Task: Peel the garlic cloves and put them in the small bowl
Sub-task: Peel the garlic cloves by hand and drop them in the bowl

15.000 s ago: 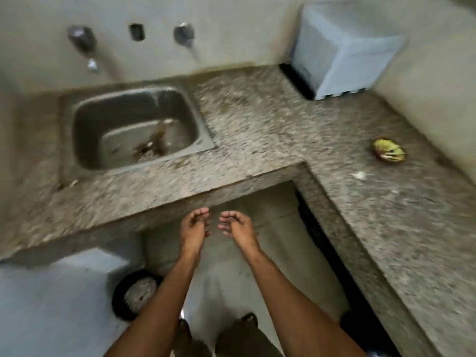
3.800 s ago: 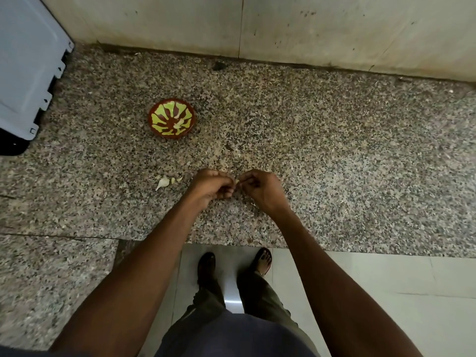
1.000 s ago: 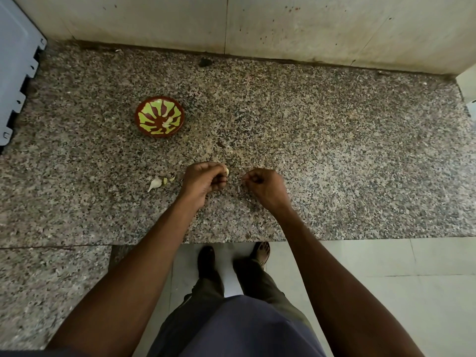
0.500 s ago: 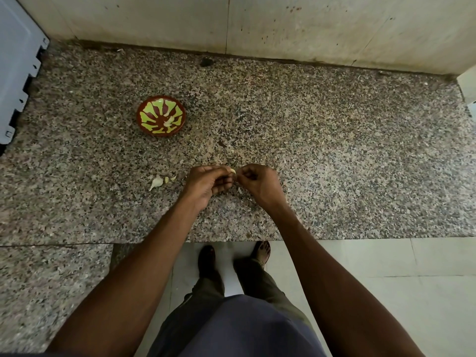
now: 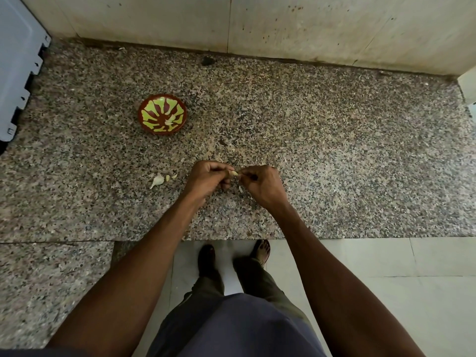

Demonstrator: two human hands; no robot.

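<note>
Garlic clove (image 5: 234, 173): pale, small, pinched between the curled fingertips of both hands above the countertop. Left hand (image 5: 208, 177): fingers curled in, thumb and forefinger gripping the clove's left end. Right hand (image 5: 261, 185): fingers curled, tips meeting the clove's right end; whether they grip clove or skin cannot be told. A thin pale shred (image 5: 241, 189) shows just below the right hand's fingers.

Loose garlic pieces (image 5: 162, 179): one larger pointed clove and two small bits, lying on the counter just left of the left hand.

Small bowl (image 5: 162, 114): round, brown with a yellow-green pattern, standing farther back and to the left, well apart from the hands; pale garlic (image 5: 170, 120) lies inside, right of centre.

Countertop (image 5: 334, 155): speckled granite, meeting a pale wall (image 5: 309, 24) at the back.

Grey-blue appliance (image 5: 15, 65): at the far left edge, partly out of view.

Floor (image 5: 412, 279): light tiles, with the person's feet in dark sandals below the counter edge.
</note>
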